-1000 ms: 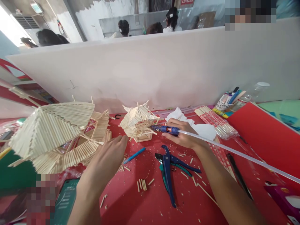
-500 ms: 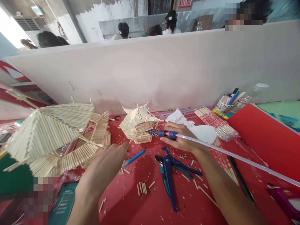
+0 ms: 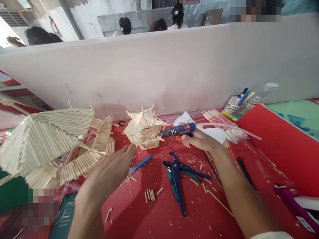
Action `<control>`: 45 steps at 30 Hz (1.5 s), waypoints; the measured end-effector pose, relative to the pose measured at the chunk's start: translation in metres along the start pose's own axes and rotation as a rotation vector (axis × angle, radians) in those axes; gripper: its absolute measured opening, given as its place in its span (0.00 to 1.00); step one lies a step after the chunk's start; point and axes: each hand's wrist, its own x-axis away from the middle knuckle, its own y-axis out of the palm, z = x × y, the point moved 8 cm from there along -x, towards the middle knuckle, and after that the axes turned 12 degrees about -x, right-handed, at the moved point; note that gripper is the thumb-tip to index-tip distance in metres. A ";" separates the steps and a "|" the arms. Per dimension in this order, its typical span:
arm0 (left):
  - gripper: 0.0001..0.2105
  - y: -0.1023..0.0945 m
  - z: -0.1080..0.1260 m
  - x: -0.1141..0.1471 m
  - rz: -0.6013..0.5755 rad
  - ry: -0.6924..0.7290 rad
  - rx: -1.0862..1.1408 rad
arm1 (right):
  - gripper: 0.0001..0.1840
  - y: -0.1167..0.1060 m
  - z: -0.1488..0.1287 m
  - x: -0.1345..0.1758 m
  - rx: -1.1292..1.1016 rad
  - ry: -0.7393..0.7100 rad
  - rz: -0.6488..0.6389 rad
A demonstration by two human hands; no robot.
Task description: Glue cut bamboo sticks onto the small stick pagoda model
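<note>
- While a peaked roof and a base of glued-looking sticks are already shown on the small stick model (image 3: 143,127), bare stick ends are left jutting at its right side; the build is judged well advanced, but not certainly finished.
- The model is stood on the red tabletop (image 3: 134,217), just beyond the hands and to the right of a larger stick model (image 3: 53,136), whose roof is largely covered.
- By the right hand (image 3: 200,139), a blue glue gun (image 3: 174,130) is grasped, its nozzle held at the model's right side; contact cannot be confirmed.
- The left hand (image 3: 116,166) is held near the model, fingers bent; whether anything is pinched cannot be told.
- Short cut sticks (image 3: 149,195) are left unused; how many are needed cannot be judged.
- Since the earlier frame, the gun has been turned: its glue stick (image 3: 251,134), previously aimed toward the near right, is now pointed farther back, and a dark cord (image 3: 213,167) is revealed. No added piece is seen.
</note>
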 end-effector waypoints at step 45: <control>0.13 -0.012 0.022 -0.006 -0.101 0.138 0.113 | 0.44 0.083 -0.013 0.045 0.946 0.639 -0.172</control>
